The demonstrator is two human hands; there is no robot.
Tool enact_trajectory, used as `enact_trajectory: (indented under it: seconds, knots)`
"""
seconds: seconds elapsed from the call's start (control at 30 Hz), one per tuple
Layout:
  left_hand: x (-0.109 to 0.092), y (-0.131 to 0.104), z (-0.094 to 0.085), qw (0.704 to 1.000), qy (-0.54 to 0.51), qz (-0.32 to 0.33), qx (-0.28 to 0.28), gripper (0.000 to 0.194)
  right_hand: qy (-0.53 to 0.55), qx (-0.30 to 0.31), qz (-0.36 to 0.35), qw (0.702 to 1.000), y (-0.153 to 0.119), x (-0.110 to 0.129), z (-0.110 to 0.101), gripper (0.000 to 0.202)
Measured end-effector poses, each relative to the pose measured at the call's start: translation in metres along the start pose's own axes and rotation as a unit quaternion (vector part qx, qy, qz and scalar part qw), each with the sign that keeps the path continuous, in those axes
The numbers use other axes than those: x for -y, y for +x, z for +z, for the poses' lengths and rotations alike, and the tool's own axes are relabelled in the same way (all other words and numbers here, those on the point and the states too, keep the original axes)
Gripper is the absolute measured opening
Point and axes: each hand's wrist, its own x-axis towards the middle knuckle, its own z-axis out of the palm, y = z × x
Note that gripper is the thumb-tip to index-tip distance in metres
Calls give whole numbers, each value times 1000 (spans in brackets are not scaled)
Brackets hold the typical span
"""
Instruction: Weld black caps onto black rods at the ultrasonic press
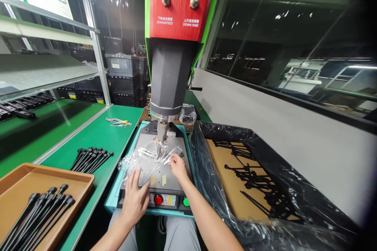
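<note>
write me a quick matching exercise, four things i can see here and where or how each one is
Things:
1. red button
2. clear plastic film
3. brown tray
4. left hand

Places and states:
A. holding a bundle of black rods
B. fingers apart
C. round, left of the green button
D. crumpled, on the gray plate

Right pairs: 1-C, 2-D, 3-A, 4-B
</note>
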Motion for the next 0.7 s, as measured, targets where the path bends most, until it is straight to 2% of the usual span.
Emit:
enact_trajectory:
  seconds: [0.1, 0.2, 0.33, 0.47, 0.7]
  knots:
    - [3, 17, 5, 999, 33, 11, 30, 43, -26, -6, -18, 999, 13, 2, 4, 40]
    - [11, 24, 13, 997, 51, 34, 47, 54, -52, -1, -41, 998, 23, 8, 8, 49]
    - [20, 28, 18, 997, 38, 52, 35, 63, -82, -10, -69, 994, 37, 20, 11, 53]
    - [21, 33, 16, 997, 35, 59, 29, 66, -98, -13, -93, 991, 54, 34, 14, 53]
    - [26, 42, 13, 998, 29, 54, 31, 67, -90, 0, -123, 988, 79, 47, 23, 27]
